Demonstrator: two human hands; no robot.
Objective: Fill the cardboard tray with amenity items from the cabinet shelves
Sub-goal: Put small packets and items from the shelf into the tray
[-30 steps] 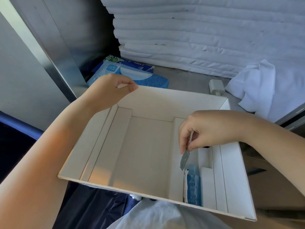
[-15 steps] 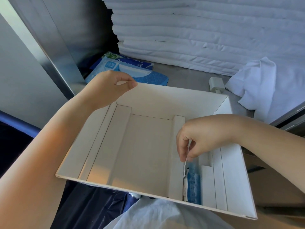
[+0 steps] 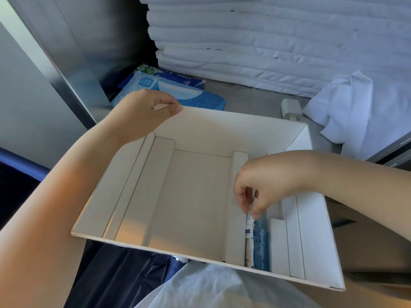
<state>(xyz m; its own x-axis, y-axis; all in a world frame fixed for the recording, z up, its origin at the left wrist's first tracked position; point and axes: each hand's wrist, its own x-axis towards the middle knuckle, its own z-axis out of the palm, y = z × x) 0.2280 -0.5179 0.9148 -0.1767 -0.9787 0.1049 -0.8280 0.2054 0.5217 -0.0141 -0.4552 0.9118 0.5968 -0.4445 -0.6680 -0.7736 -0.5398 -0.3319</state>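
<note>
Cardboard tray (image 3: 200, 196): tilted, gripped at one corner only; a slip there would likely tip it and spill its contents.
Left hand (image 3: 142, 114): fingers and thumb curled over the tray's far-left corner, pinching the wall.
Right hand (image 3: 266, 185): fingertips closed on the top of a thin sachet (image 3: 249, 226), low inside the tray.
Sachet: on edge near the tray's right edge, against a blue packet (image 3: 260, 243); may buckle or jam if pressed down crooked.
</note>
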